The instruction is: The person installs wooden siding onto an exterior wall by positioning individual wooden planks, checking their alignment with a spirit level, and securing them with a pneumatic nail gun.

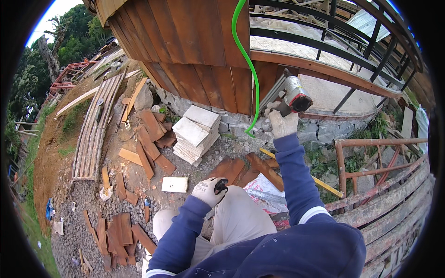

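Observation:
My right hand [282, 125], in a pale knit glove, is closed around the handle of a nail gun [296, 91] with a silver body and a red and black end. It is raised in front of the brown wood-shingled wall [204, 88], by the stone base. A bright green hose [255, 78] hangs down the wall and ends near that hand. My left hand [207, 192], also gloved, rests by my bent knee with curled fingers. Something small and dark [221, 186] shows at its fingers; I cannot make out what it is.
A stack of pale tiles [197, 132] stands left of centre, with one loose tile [174, 184] before it. Brown wood shingles [120, 236] lie scattered on gravel. A slatted bench [95, 129] sits at left, a rusty metal-framed bench [384, 194] at right. Black railing [324, 39] edges the raised floor.

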Motion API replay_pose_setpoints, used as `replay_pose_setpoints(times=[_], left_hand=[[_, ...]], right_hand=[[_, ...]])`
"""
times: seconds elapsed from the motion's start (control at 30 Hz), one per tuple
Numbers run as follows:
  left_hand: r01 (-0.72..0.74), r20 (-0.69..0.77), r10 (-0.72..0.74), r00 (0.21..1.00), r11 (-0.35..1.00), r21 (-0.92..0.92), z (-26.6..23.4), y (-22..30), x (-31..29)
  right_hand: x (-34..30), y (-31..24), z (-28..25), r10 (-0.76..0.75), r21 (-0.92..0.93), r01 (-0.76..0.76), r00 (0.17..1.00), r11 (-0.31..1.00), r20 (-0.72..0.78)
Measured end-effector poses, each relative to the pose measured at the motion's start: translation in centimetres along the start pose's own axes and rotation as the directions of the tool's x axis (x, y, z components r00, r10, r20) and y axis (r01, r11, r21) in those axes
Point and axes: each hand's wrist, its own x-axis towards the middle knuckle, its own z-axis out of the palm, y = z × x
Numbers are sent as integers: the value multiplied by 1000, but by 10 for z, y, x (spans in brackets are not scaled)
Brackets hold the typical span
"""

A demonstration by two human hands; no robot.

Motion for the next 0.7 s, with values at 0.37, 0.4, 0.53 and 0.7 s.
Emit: replay_pose_setpoints(times=[0.37, 0.4, 0.53, 0.7], left_hand=[[48, -155, -57, 986, 997, -58, 1, 1, 5], [49, -146, -57, 988, 997, -58, 4, 1, 5], [-29, -120, 22, 993, 998, -58, 12, 4, 1], [20, 12, -20, 1000, 999, -48, 18, 13, 3]], right_hand=[[-140, 101, -48, 834, 821, -355, 498, 447, -238], [-154, 114, -54, 903, 879, -312, 352, 361, -246], [-216, 144, -69, 970, 828, -505, 122, 242, -209], [-218, 145, -80, 993, 434, -898, -106, -74, -50]])
